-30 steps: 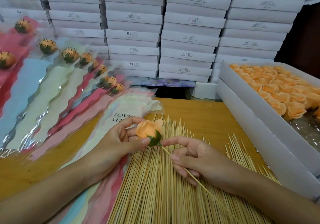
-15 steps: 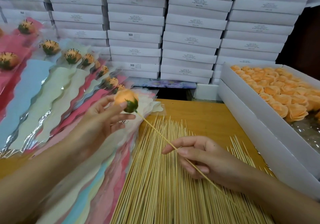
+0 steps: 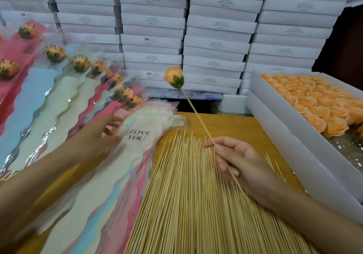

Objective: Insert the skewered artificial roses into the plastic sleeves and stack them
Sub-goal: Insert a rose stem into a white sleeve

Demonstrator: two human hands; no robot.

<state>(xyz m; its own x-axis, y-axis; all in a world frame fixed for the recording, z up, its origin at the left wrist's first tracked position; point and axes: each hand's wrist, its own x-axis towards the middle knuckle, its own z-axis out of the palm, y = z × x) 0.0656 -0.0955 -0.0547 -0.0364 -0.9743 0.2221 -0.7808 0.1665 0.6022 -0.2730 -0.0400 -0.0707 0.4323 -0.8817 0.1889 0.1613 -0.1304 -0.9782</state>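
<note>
Seen from the head camera, take the bed of loose skewers [image 3: 186, 204] as your marker. Your right hand [image 3: 241, 163] hovers over its far right part, thumb and fingers pinched on the lower stretch of the skewered rose [image 3: 173, 77]. The stick slants up and away, so the orange bloom stands in the air beyond the bed's far edge, touching nothing.

Your left hand [image 3: 98, 137], blurred, reaches over the pile of empty sleeves [image 3: 137, 135] just left of the bed. Its fingers are spread and loose and grip nothing; whether it touches the top sleeve I cannot tell. Your two hands are well apart. Farther left of the bed the finished sleeved roses [image 3: 78, 65] lie fanned, and to its right sits the white box [image 3: 275, 116] of loose blooms.

The rose is probably very light, with a stiff but thin stick and soft petals that crush easily. Hold it low on the stick, never by the bloom. The sleeves look thin, slick and clingy, so lift only the top one, by its mouth edge.
</note>
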